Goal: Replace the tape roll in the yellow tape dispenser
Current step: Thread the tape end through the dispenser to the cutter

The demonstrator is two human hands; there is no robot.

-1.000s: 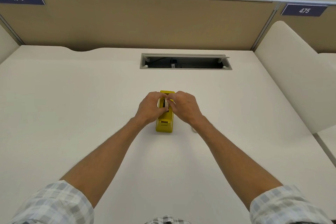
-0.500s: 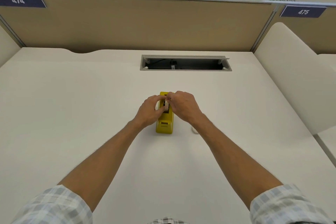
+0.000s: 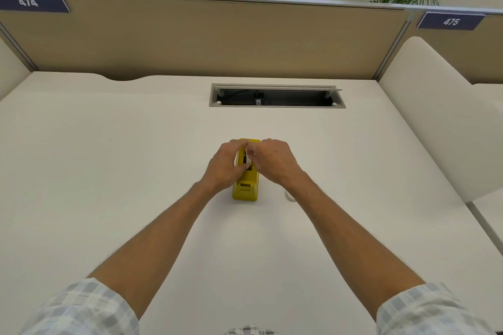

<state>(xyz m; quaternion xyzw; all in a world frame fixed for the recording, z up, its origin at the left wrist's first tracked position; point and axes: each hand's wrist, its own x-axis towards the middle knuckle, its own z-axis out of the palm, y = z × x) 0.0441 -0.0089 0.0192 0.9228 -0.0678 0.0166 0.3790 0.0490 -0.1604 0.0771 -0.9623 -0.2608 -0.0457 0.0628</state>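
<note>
A yellow tape dispenser (image 3: pixel 246 187) stands lengthwise on the white desk (image 3: pixel 109 171), its cutter end toward me. My left hand (image 3: pixel 224 164) cups its left side, with the thumb near the open slot. My right hand (image 3: pixel 273 160) comes in from the right, its fingertips pinched over the top of the slot, where a small pale piece, probably the tape roll, shows between the fingers. Most of the roll and the far end of the dispenser are hidden by my fingers. A small white object (image 3: pixel 290 195) lies on the desk just right of the dispenser, half hidden by my right wrist.
An open cable slot (image 3: pixel 276 97) is set into the desk beyond the dispenser. A tan partition (image 3: pixel 217 38) with labels 474 and 475 closes the back. A cream side panel (image 3: pixel 435 117) rises on the right. Plants stand behind the partition.
Both hands stay on the dispenser. My right fingertips have shifted slightly toward the far end of the slot, and my left thumb has moved nearer the slot.
</note>
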